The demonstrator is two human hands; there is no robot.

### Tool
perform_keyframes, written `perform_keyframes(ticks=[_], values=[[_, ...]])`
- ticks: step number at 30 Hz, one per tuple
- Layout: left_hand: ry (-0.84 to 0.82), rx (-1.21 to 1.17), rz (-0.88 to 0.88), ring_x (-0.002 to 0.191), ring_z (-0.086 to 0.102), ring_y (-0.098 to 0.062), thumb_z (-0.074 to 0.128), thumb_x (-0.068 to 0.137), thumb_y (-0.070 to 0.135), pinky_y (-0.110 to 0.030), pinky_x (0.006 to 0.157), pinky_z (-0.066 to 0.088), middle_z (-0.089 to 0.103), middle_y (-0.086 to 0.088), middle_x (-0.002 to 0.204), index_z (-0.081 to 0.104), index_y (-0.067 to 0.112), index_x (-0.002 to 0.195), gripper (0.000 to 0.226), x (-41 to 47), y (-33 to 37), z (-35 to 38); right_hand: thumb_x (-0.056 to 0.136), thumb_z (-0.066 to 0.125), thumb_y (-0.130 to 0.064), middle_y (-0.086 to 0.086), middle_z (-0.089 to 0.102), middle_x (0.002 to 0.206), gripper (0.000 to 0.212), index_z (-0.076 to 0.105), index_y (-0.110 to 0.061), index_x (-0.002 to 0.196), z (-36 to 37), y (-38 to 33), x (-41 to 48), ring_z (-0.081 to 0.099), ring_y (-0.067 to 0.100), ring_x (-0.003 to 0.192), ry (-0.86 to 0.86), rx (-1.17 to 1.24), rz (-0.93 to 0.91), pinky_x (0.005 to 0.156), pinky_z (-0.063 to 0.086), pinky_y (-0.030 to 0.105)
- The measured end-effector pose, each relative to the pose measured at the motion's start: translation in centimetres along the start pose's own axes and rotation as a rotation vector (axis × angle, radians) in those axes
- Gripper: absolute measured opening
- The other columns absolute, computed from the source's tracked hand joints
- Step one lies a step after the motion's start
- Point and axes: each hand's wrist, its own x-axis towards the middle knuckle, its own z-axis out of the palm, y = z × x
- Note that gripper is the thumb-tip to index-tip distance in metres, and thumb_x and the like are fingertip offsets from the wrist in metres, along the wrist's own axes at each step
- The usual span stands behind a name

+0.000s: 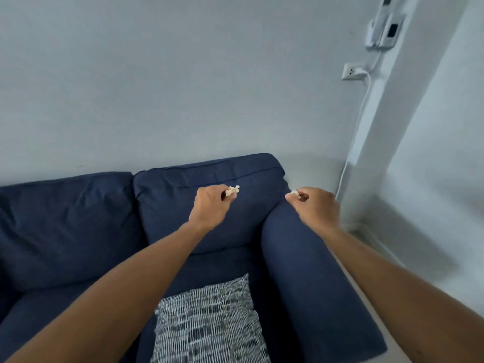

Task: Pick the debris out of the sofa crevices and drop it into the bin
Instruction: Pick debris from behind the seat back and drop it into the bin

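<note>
Navy sofa point(78, 226) against a pale wall, left hand point(209, 205) pinching pale crumbs point(234, 189) before its right back cushion point(209, 195), right hand point(318, 205) pinching another crumb point(294, 192) above its armrest point(309, 279), patterned pillow point(209, 323) on its seat

Patterned cushion point(209, 326) w/ wall socket point(352, 71), white cable point(362, 100), wall device point(385, 30).

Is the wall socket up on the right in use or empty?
In use. A white plug sits in the wall socket, and its white cable hangs down the wall toward the floor behind the sofa armrest.
</note>
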Motion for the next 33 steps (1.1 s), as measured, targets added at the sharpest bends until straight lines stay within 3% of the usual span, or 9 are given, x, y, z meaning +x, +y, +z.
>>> perform_keyframes(ticks=[3, 8, 12, 17, 21, 24, 27, 31, 33], values=[[-0.051, -0.025, 0.050, 0.049, 0.040, -0.010, 0.063, 0.097, 0.030, -0.029, 0.048, 0.038, 0.054, -0.002, 0.056, 0.060, 0.003, 0.071, 0.037, -0.9, 4.6, 0.6, 0.085, 0.056, -0.044, 0.004, 0.054, 0.055, 0.041, 0.052, -0.007, 0.066, -4.6, 2.0, -1.5, 0.051, 0.023, 0.057, 0.034, -0.055, 0.043, 0.056, 0.034, 0.033], [-0.159, -0.069, 0.113, 0.048, 0.038, -0.009, 0.062, 0.097, 0.028, -0.022, 0.047, 0.033, 0.048, 0.003, 0.053, 0.050, 0.010, 0.062, 0.042, -2.2, 11.8, 3.0, 0.086, 0.059, -0.045, 0.001, 0.062, 0.063, 0.037, 0.063, -0.012, 0.069, -11.7, 6.1, -4.4, 0.057, 0.024, 0.065, 0.083, -0.112, 0.120, 0.060, 0.043, 0.031], [-0.257, -0.098, 0.182, 0.051, 0.043, -0.013, 0.061, 0.098, 0.030, -0.037, 0.052, 0.040, 0.056, -0.012, 0.058, 0.053, 0.004, 0.065, 0.043, -3.5, 17.2, 6.5, 0.090, 0.058, -0.047, -0.001, 0.064, 0.069, 0.037, 0.066, -0.015, 0.073, -16.8, 10.1, -7.7, 0.058, 0.022, 0.071, 0.107, -0.164, 0.206, 0.059, 0.034, 0.030], [-0.365, -0.095, 0.289, 0.048, 0.039, -0.011, 0.060, 0.098, 0.030, -0.028, 0.051, 0.028, 0.044, 0.005, 0.051, 0.039, 0.022, 0.056, 0.048, -6.5, 23.1, 11.4, 0.090, 0.057, -0.051, -0.001, 0.068, 0.076, 0.035, 0.067, -0.021, 0.074, -20.8, 15.3, -12.1, 0.059, 0.022, 0.078, 0.152, -0.221, 0.339, 0.068, 0.042, 0.033], [-0.448, -0.095, 0.344, 0.052, 0.045, -0.012, 0.060, 0.098, 0.033, -0.025, 0.052, 0.031, 0.050, 0.004, 0.055, 0.051, 0.018, 0.062, 0.040, -9.6, 25.7, 15.8, 0.089, 0.054, -0.049, -0.004, 0.064, 0.069, 0.037, 0.064, -0.020, 0.070, -22.4, 19.1, -16.0, 0.057, 0.023, 0.075, 0.168, -0.231, 0.472, 0.079, 0.045, 0.037], [-0.519, -0.107, 0.378, 0.053, 0.050, -0.012, 0.063, 0.097, 0.031, -0.022, 0.055, 0.033, 0.056, 0.003, 0.058, 0.064, 0.012, 0.074, 0.029, -12.3, 26.5, 19.0, 0.086, 0.053, -0.046, -0.004, 0.058, 0.062, 0.037, 0.059, -0.015, 0.066, -22.4, 21.9, -19.0, 0.052, 0.021, 0.067, 0.180, -0.219, 0.570, 0.075, 0.039, 0.036], [-0.589, -0.117, 0.398, 0.050, 0.047, -0.005, 0.062, 0.097, 0.028, -0.013, 0.050, 0.035, 0.052, 0.008, 0.056, 0.058, 0.015, 0.072, 0.028, -15.3, 26.6, 22.2, 0.087, 0.056, -0.050, -0.004, 0.064, 0.070, 0.037, 0.067, -0.017, 0.075, -21.5, 24.8, -22.1, 0.054, 0.021, 0.071, 0.168, -0.243, 0.628, 0.067, 0.035, 0.032], [-0.686, -0.096, 0.396, 0.051, 0.045, -0.010, 0.060, 0.098, 0.030, -0.027, 0.052, 0.030, 0.051, 0.005, 0.056, 0.060, 0.011, 0.072, 0.032, -19.1, 25.2, 26.7, 0.091, 0.057, -0.046, -0.007, 0.057, 0.063, 0.036, 0.063, -0.017, 0.070, -19.4, 28.4, -26.4, 0.056, 0.018, 0.070, 0.122, -0.222, 0.665, 0.058, 0.035, 0.026], [-0.727, -0.080, 0.393, 0.054, 0.047, -0.015, 0.060, 0.098, 0.030, -0.031, 0.052, 0.029, 0.050, 0.006, 0.056, 0.060, 0.010, 0.072, 0.033, -21.1, 24.0, 28.7, 0.090, 0.056, -0.047, -0.006, 0.057, 0.065, 0.036, 0.062, -0.018, 0.070, -17.6, 30.2, -28.5, 0.059, 0.020, 0.076, 0.125, -0.224, 0.708, 0.068, 0.043, 0.029]])
